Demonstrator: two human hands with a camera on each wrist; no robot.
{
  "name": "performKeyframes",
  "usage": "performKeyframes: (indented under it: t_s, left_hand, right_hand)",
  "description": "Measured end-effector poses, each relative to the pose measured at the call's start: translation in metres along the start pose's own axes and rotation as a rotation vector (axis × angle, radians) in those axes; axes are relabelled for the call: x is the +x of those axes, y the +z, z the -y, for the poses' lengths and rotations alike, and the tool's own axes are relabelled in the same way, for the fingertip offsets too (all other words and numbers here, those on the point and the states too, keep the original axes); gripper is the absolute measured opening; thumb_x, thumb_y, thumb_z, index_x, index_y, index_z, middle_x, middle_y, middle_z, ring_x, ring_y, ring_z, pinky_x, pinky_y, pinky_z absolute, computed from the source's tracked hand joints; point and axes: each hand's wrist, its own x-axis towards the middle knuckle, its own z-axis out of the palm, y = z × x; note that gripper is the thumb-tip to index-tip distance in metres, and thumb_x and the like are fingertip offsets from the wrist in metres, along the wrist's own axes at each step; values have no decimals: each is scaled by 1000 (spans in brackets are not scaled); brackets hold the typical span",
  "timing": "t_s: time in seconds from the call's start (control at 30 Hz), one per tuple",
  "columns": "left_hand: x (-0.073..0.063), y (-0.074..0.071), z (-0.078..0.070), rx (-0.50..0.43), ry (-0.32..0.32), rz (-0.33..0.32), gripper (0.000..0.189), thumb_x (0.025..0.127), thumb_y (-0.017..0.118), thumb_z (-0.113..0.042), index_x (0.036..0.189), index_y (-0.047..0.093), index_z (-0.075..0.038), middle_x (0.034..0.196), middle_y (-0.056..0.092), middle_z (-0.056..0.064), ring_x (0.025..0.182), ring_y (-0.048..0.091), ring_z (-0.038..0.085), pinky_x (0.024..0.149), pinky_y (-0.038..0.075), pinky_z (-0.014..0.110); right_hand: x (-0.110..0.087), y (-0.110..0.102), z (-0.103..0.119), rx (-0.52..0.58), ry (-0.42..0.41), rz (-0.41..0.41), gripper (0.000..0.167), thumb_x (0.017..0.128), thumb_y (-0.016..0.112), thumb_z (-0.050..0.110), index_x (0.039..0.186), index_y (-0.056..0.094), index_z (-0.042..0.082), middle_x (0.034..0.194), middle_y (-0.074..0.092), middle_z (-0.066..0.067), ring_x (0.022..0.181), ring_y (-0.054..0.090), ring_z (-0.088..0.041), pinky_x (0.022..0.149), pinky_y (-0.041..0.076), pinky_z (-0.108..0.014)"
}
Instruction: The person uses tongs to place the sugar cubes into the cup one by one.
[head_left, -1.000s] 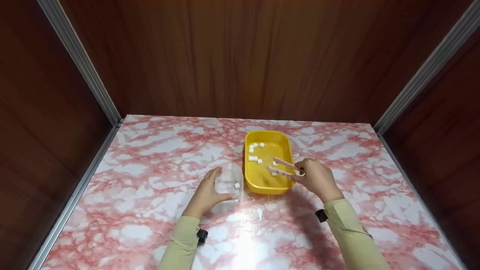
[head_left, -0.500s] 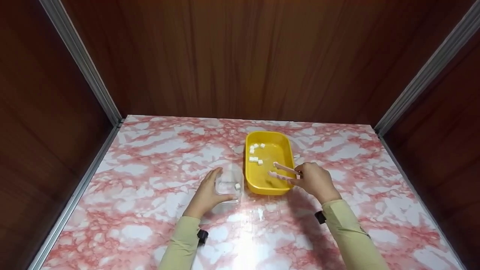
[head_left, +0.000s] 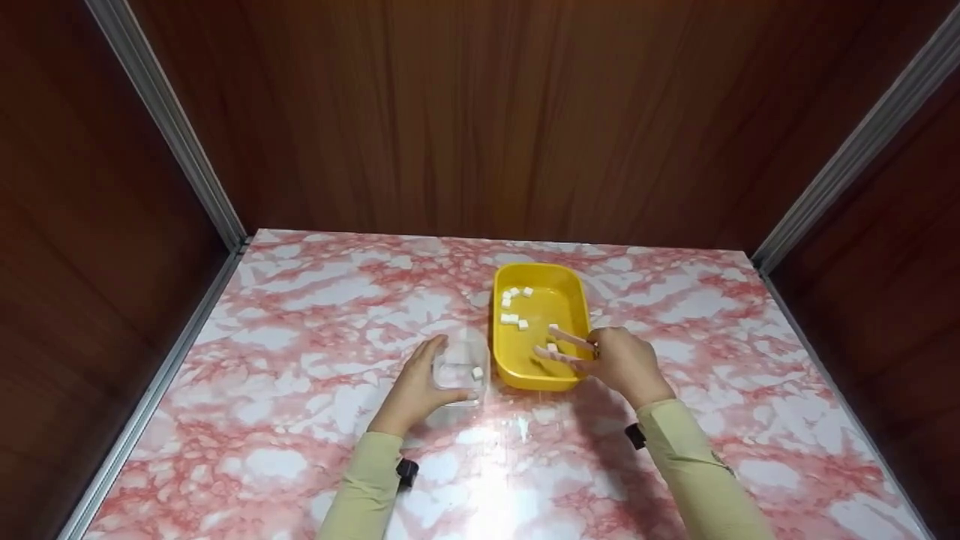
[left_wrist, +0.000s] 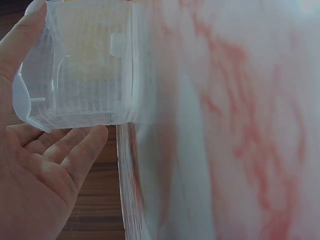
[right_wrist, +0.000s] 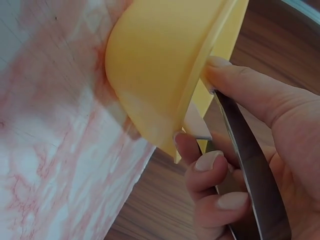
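Note:
My left hand (head_left: pixel 414 386) holds a clear plastic container (head_left: pixel 456 352), thumb on the near side and fingers on the far side. One white cube (head_left: pixel 478 373) lies in it; the left wrist view shows the container (left_wrist: pixel 90 60) side-on. Over the yellow basin (head_left: pixel 506 367) my right hand (head_left: pixel 628 364) grips tongs (head_left: pixel 574 340) with pale pink tips and, in the right wrist view, dark metallic arms (right_wrist: pixel 250 160). The tong tips are spread apart inside the basin. A white cube (head_left: pixel 553 347) shows between the arms, and another cube (head_left: pixel 553 328) is beside the far tip.
Several more white cubes (head_left: pixel 509 319) lie along the basin's left side. The container stands just left of the basin on a red-and-white marbled table (head_left: pixel 300 337). Dark wood-grain panels (head_left: pixel 465 120) with metal corner rails (head_left: pixel 169 112) enclose the table's back and sides.
My right hand dips slightly and shifts left, with the tongs staying spread low in the basin. The near cube, hidden half a second ago, shows between the arms. The left hand stays put.

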Motion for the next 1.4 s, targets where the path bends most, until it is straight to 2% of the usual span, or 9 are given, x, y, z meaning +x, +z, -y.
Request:
performKeyframes:
  t_s: [0.33, 0.8, 1.07, 1.4]
  left_hand:
    - [1, 1, 2, -13, 8, 0, 104, 65, 86, -45, 146, 34, -6, 142, 43, 10, 131, 38, 26, 106, 33, 41]
    - [1, 1, 2, 10, -12, 0, 103, 65, 87, -43, 146, 34, -7, 141, 44, 6, 130, 39, 26, 106, 33, 43]
    - [1, 2, 1, 17, -13, 0, 104, 65, 86, -45, 147, 34, -7, 141, 44, 7, 130, 40, 25, 106, 34, 42]
    - [0, 1, 1, 11, 3, -4, 104, 66, 86, -45, 147, 33, -6, 141, 45, 7, 130, 40, 25, 106, 34, 42]
  right_hand:
    - [0, -1, 2, -17, 19, 1, 33, 72, 84, 33, 85, 69, 7, 67, 59, 0, 58, 53, -20, 56, 45, -39]
    - [-2, 8, 3, -67, -47, -90, 29, 68, 87, 32, 73, 70, 9, 72, 58, -1, 59, 57, -21, 59, 51, -45]
    - [-1, 7, 4, -82, -51, -94, 29, 70, 86, 33, 66, 67, 11, 65, 59, 0, 54, 54, -19, 55, 49, -44]
    - [-2, 8, 1, -130, -97, -117, 20, 74, 83, 27, 69, 71, 12, 64, 59, 0, 57, 57, -20, 53, 50, -44]
